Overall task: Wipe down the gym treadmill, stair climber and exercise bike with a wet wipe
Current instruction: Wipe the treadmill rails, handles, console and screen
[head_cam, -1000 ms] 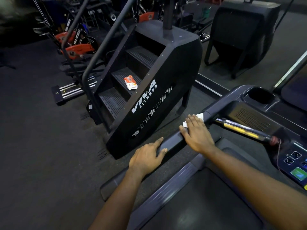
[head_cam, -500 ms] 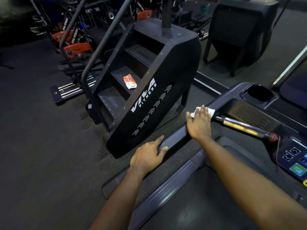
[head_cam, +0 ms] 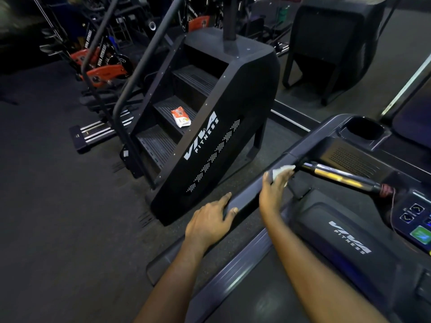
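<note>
Wiping the treadmill side rail right now. My read is that this is the first of the three machines.

Right hand: grip clamped round the rail with the wipe under the fingers and the thumb on the outer side. A white corner pokes out past the fingertips. The wipe sits at the upper end of the rail, touching the spot where the chrome bar meets it.

Left hand: lower down on the same rail, index straight and thumb laid across the top. Grip apart, holds nothing. Looks like bracing only.

Progress, as a judgement: early.
- Rail: wipe has reached its top end. No wet streaks readable on the dark plastic, so I can't confirm how much of it is done.
- Left to do on the treadmill: chrome bar, console, cup holder, motor cover. The far rail is out of view.
- Stair climber: just beside the treadmill. A wipe pack lies on its middle step. Can't tell whether it has been wiped; I'd count it as pending.
- Bike: red-framed ones at back left, well apart from both hands. Pending too.

One wipe in play. It looks small and bunched, so I'd expect a fresh one from the pack to be needed before the other two machines.
</note>
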Demonstrator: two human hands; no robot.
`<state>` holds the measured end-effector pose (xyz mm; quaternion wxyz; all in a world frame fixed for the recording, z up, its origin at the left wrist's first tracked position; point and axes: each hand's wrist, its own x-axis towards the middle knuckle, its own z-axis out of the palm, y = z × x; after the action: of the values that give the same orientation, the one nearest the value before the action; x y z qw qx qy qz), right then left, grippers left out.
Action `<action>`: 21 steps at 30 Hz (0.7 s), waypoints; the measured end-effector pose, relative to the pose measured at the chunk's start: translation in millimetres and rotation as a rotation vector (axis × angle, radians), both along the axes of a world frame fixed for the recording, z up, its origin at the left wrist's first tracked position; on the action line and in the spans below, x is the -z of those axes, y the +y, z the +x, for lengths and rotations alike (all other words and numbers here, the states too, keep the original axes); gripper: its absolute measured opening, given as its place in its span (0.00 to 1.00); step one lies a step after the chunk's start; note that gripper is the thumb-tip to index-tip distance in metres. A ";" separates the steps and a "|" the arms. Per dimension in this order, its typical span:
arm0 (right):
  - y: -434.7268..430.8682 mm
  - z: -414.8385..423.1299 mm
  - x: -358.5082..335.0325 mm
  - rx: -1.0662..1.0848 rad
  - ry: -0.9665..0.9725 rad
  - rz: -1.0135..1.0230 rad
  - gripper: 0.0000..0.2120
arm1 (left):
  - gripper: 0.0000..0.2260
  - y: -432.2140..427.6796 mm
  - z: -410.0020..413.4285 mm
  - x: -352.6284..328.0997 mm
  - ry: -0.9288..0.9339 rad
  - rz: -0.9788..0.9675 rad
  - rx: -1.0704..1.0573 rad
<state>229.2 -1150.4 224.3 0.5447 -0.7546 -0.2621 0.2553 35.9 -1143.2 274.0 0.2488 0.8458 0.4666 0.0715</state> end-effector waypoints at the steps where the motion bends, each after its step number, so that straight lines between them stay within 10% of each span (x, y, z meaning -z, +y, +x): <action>1: -12.6 -11.4 10.5 -0.020 0.047 0.024 0.37 | 0.27 0.0 0.0 0.6 0.000 0.000 -0.002; 7: 10.1 32.8 1.1 0.105 0.363 0.159 0.30 | 0.27 1.7 1.2 3.3 0.004 0.003 -0.009; 14: -21.2 -9.7 19.4 -0.062 0.357 0.225 0.43 | 0.27 1.7 1.3 3.4 0.019 -0.006 -0.005; 21: 11.1 25.4 -11.7 0.096 0.356 0.249 0.32 | 0.27 0.2 1.6 2.6 0.026 -0.005 -0.003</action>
<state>254.6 -1139.3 236.1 0.6829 -0.6360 -0.1551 0.3241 37.5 -1143.1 271.4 0.2447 0.8454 0.4709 0.0599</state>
